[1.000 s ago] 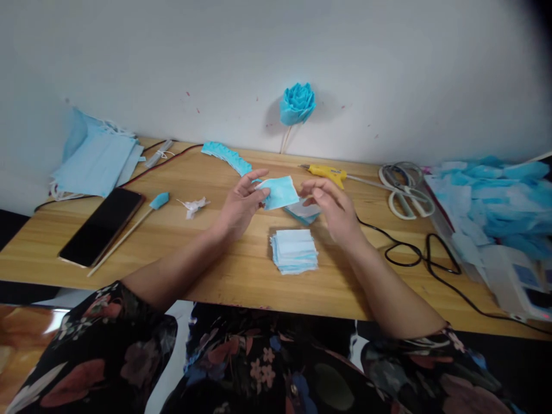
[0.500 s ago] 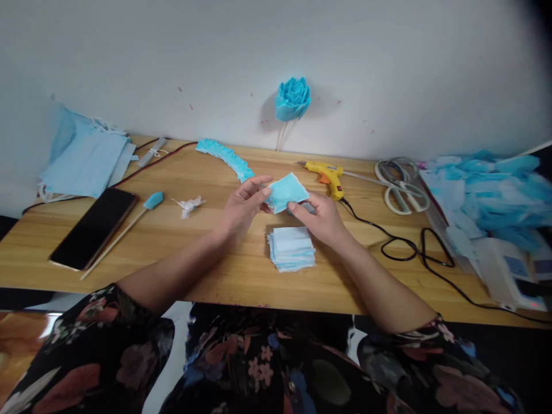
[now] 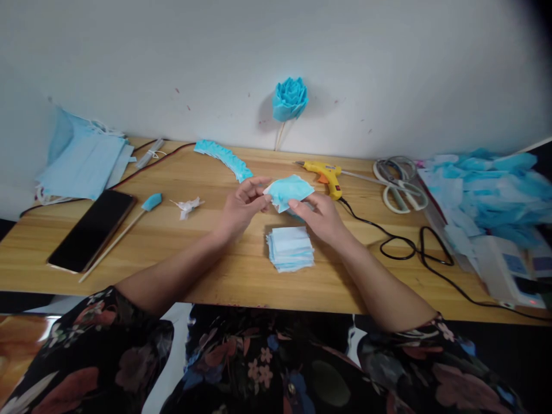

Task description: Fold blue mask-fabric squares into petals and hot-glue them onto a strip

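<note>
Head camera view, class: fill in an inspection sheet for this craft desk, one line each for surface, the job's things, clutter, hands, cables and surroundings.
Surface: wooden table, no spills seen.
Job's things: blue fabric square held above the table; stack of squares below it.
Clutter: phone, blue-tipped stick, face masks, pleated blue strip, glue gun, scissors, blue scraps pile.
Hands: left hand and right hand both pinch the square's edges.
Cables: black cable loops from the glue gun to the right edge.
Surroundings: white wall; finished blue rose leaning against it.
</note>
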Tool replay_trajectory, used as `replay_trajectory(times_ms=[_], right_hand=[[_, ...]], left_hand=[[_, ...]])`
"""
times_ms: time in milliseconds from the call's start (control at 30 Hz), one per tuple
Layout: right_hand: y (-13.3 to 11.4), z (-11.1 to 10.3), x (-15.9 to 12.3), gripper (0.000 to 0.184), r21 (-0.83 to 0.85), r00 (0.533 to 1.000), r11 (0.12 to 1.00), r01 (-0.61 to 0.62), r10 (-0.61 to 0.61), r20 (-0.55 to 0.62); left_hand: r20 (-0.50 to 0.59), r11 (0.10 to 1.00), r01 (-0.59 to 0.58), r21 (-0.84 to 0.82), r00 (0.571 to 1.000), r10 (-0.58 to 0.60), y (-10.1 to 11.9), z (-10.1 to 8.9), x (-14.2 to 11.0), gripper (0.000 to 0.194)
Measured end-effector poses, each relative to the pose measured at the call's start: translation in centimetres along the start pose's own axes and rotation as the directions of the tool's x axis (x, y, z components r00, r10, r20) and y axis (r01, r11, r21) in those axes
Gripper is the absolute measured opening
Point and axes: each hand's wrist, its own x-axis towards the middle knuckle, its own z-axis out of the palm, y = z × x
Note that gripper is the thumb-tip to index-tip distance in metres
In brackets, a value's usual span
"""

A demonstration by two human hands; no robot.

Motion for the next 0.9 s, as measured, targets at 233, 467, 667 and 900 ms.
replay_trajectory(times_ms=[233, 467, 667, 900], right_hand=[[-0.1, -0.1, 0.0, 0.027, -0.053, 1.000, 0.998, -0.023, 0.023, -0.013], [0.3, -0.2, 0.0, 0.029, -0.048, 1.000, 0.999, 0.000, 0.000, 0.000], [0.1, -0.2, -0.1, 0.027, -0.079, 1.000, 0.997, 0.000, 0.000, -0.003], [-0.3, 0.0, 0.0, 0.024, -0.094, 1.000, 0.996, 0.010, -0.010, -0.001]], left_hand=[[-0.019, 0.999, -0.024, -0.033, 1.000, 0.023, 0.0, 0.0, 0.0, 0.031], [-0.097, 0.989, -0.084, 0.123, 0.991, 0.096, 1.1, 0.2, -0.2, 0.027], [-0.058, 0.984, -0.029, 0.176, 0.998, 0.039, 0.9, 0.1, -0.2, 0.029], [-0.002, 0.976, 0.012, 0.216, 1.000, -0.012, 0.8, 0.0, -0.1, 0.037]])
